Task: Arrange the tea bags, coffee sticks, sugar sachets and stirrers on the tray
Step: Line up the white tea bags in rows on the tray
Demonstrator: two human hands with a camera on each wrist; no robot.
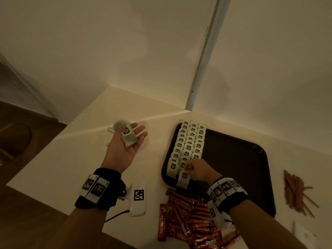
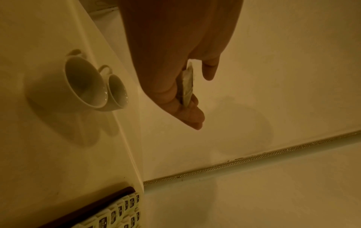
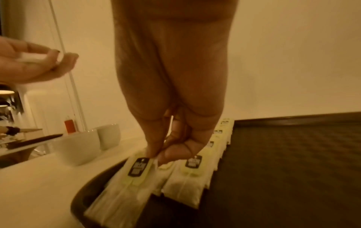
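A dark tray point(image 1: 233, 159) lies on the white table, and three neat columns of white tea bags point(image 1: 190, 141) fill its left side. My right hand point(image 1: 187, 168) pinches the top of one tea bag point(image 1: 183, 180) at the near end of the columns; the wrist view shows the fingertips point(image 3: 151, 152) on the bag point(image 3: 125, 192). To the left of the tray my left hand point(image 1: 129, 141) is raised palm up, with a few tea bags point(image 1: 128, 138) lying across its nearly straight fingers point(image 2: 187, 114). Red coffee sticks point(image 1: 188, 218) are heaped in front of the tray. Brown stirrers point(image 1: 296, 191) lie to its right.
Two white cups point(image 2: 86, 80) stand on the table beyond my left hand, close to the wall. A small white device with a marker point(image 1: 138, 200) lies near my left wrist. Some white paper items point(image 1: 303, 232) sit at the near right. The tray's right part point(image 3: 293, 169) is bare.
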